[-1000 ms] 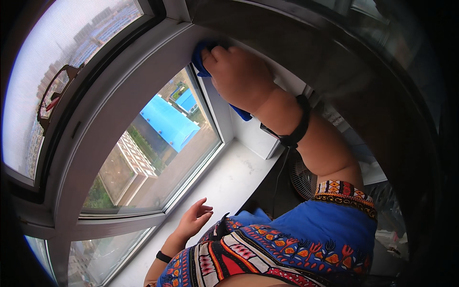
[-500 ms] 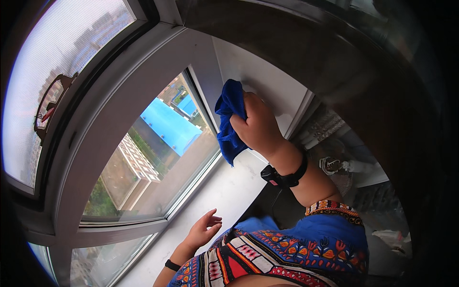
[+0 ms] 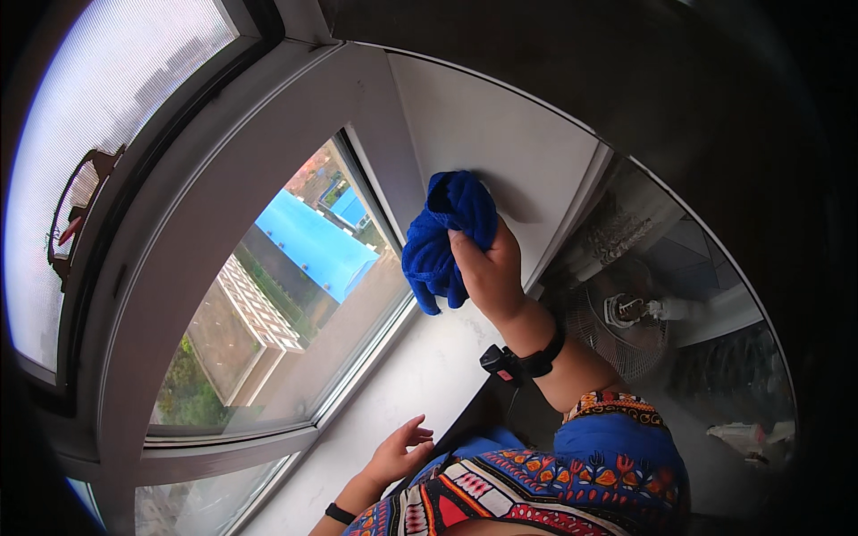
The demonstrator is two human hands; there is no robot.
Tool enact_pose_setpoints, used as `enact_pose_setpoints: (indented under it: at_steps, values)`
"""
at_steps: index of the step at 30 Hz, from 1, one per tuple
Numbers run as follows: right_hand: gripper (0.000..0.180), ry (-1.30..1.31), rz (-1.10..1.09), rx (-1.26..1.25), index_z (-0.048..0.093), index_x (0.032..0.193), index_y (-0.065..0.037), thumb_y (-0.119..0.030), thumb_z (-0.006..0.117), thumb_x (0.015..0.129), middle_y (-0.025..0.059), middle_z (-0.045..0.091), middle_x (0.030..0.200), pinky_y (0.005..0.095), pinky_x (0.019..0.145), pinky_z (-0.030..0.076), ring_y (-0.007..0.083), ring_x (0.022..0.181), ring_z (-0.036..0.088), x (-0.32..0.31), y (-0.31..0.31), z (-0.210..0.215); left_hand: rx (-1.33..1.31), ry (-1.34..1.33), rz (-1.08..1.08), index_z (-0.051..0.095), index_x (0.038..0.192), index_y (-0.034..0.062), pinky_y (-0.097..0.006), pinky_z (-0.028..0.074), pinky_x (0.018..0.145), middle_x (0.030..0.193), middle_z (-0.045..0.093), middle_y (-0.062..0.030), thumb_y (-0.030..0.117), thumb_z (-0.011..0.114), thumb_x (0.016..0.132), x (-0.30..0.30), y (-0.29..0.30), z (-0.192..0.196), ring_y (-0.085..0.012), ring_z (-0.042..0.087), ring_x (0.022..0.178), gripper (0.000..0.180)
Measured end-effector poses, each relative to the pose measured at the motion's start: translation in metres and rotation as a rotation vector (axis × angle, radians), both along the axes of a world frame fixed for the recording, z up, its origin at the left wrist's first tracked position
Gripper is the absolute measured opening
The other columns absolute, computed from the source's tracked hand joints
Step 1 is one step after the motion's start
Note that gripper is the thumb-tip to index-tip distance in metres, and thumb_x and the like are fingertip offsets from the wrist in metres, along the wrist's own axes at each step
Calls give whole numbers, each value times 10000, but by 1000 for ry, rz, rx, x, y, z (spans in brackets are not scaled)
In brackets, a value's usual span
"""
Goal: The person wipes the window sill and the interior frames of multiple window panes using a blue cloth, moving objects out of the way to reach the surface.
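Observation:
A bunched blue cloth [image 3: 451, 228] is gripped in my right hand [image 3: 493, 272], thumb pressed on its near side. The cloth lies against the white side wall [image 3: 487, 112] of the window recess, close to the window frame's corner. A black band with a small dark box [image 3: 502, 364] sits on my right wrist. My left hand [image 3: 402, 451] holds nothing; its fingers are apart, just above the near part of the white marble-patterned sill [image 3: 402, 375]. A thin black band [image 3: 340, 514] circles the left wrist.
Left of the sill stands a closed window pane [image 3: 286, 295] in a wide grey frame [image 3: 192, 205], with blue roofs outside. A mesh screen with a dark handle [image 3: 76, 219] is at far left. A standing fan [image 3: 630, 322] and a light curtain [image 3: 617, 228] are at right.
My right hand has shifted slightly down and right, and the cloth has turned and bunched differently in it. My left hand sits a little lower and further right. The view has tilted slightly.

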State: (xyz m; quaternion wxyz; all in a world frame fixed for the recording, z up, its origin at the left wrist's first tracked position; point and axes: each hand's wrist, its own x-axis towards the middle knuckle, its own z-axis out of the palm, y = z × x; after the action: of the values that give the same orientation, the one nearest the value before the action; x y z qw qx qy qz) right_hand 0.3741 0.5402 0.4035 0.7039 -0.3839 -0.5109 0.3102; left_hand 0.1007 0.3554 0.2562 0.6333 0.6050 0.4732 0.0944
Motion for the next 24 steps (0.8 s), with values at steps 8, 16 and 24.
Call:
enact_pose_setpoints:
  at_steps: [8, 16, 24]
  values:
    - [42, -314, -178, 333, 595, 870, -36, -77, 606, 865, 115, 610, 740, 330, 623, 472, 244, 639, 571, -28, 57, 62, 40, -11, 18, 366, 1461, 13, -351, 505, 958, 1224, 643, -171, 180, 648, 936, -21, -3, -1, -242, 654, 1101, 618]
    - [153, -738, -503, 600, 593, 872, -9, -112, 654, 776, 183, 611, 824, 465, 653, 496, 390, 732, 599, -48, 78, 86, 62, 37, 17, 364, 1455, -6, -354, 504, 961, 1223, 643, -176, 185, 656, 931, -41, -4, 9, -248, 656, 1092, 630]
    - [172, -406, -160, 175, 621, 971, -16, -89, 615, 815, 150, 651, 849, 370, 724, 517, 292, 754, 640, -19, 27, 24, 127, -30, -38, 363, 1466, 19, -365, 508, 962, 1214, 643, -180, 203, 649, 936, -25, -1, 6, -260, 654, 1101, 629]
